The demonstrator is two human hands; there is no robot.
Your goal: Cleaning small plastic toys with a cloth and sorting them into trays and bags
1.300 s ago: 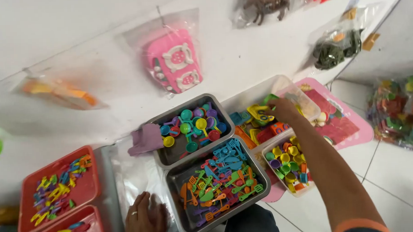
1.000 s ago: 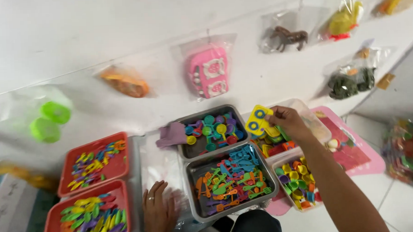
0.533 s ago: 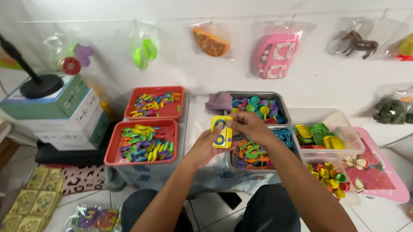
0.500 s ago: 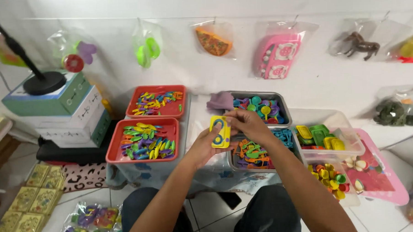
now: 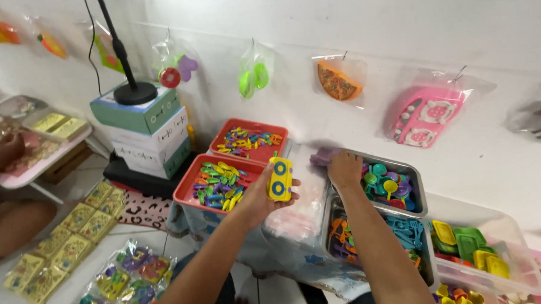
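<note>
My left hand (image 5: 261, 195) holds a small yellow toy stove (image 5: 280, 178) with two blue rings, upright, above the edge of the near red tray (image 5: 191, 188). My right hand (image 5: 345, 168) reaches forward, its fingers resting on a purple cloth-like piece (image 5: 322, 156) at the corner of the far metal tray (image 5: 417, 189) of round coloured toy pans. Whether the fingers grip the piece cannot be told. A stack of clear plastic bags (image 5: 302, 199) lies between the red trays and the metal trays.
A far red tray (image 5: 278, 135) holds small coloured pieces. A near metal tray (image 5: 427, 263) holds toy utensils. A clear bin (image 5: 514, 257) of yellow and green toy stoves sits right. Stacked boxes (image 5: 147, 135) with a stand are left. Bagged toys hang on the wall; another person's hand (image 5: 3, 149) is at far left.
The view swung left. My right hand let go of the yellow toy stove and reached to the purple piece; my left hand keeps the stove alone.
</note>
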